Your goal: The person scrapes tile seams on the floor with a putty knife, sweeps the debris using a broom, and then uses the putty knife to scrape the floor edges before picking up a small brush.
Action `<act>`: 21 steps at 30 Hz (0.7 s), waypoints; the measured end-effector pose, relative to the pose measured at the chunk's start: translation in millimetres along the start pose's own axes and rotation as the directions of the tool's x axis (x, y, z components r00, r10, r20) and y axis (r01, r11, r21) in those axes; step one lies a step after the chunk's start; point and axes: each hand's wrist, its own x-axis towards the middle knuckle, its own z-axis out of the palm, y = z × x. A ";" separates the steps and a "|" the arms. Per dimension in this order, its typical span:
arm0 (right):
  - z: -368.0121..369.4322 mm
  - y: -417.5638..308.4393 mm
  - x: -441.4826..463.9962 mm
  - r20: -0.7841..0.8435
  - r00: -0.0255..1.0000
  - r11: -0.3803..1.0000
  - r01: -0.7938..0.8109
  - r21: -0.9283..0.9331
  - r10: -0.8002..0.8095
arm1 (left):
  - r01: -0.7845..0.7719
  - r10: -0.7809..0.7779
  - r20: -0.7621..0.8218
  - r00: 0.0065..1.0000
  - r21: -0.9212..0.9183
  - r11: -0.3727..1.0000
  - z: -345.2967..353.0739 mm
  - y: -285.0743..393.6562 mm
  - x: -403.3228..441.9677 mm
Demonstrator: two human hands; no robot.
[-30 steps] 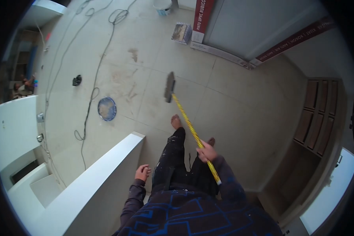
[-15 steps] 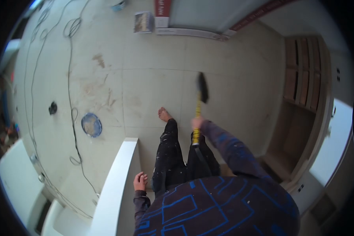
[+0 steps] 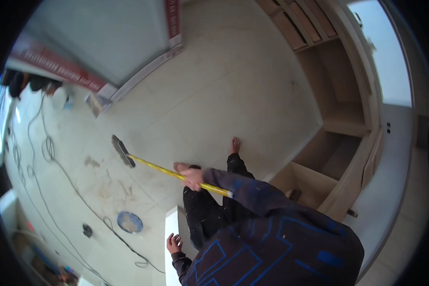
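Grips a push broom (image 3: 150, 164) in the right hand (image 3: 193, 180), closed firmly around the yellow handle (image 3: 166, 170) toward its near end. Has the left hand (image 3: 174, 244) loosely curled around nothing visible, by the white ledge (image 3: 171, 220) (cannot tell whether touching). Reaches the broom out ahead and to the left, with its dark head (image 3: 123, 151) at the floor (image 3: 200, 90). Runs the handle's long axis from near right to far left, pointing the head far left and setting its narrow bar slantwise across the end. Seems, by judgement, to be mid-sweep; would need, for another stroke, a steady right-hand grip and bristles flat on the floor. Note brown stains (image 3: 113, 191) nearer than the head, then a blue-rimmed round container (image 3: 129, 222) and a dark cord (image 3: 78, 193) to the left. Find farther out a dusty box (image 3: 96, 104) beside a red-edged panel (image 3: 100, 43), and at right a wooden cabinet (image 3: 341, 78).
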 end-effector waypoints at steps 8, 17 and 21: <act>26.4 150.4 -439.9 -0.915 0.404 0.995 0.098 0.034 -0.009 | -0.025 0.035 -0.060 0.998 0.163 0.986 128.2 20.6 -31.1; -398.6 355.0 -822.4 -0.988 -0.155 0.919 -0.389 0.055 -0.007 | -0.329 0.128 0.312 0.942 0.767 0.551 388.8 -21.5 -137.2; -427.0 338.9 -792.4 -0.995 0.049 0.938 -0.340 0.062 0.084 | -0.279 0.246 0.198 0.949 0.891 0.359 440.7 -3.7 -173.6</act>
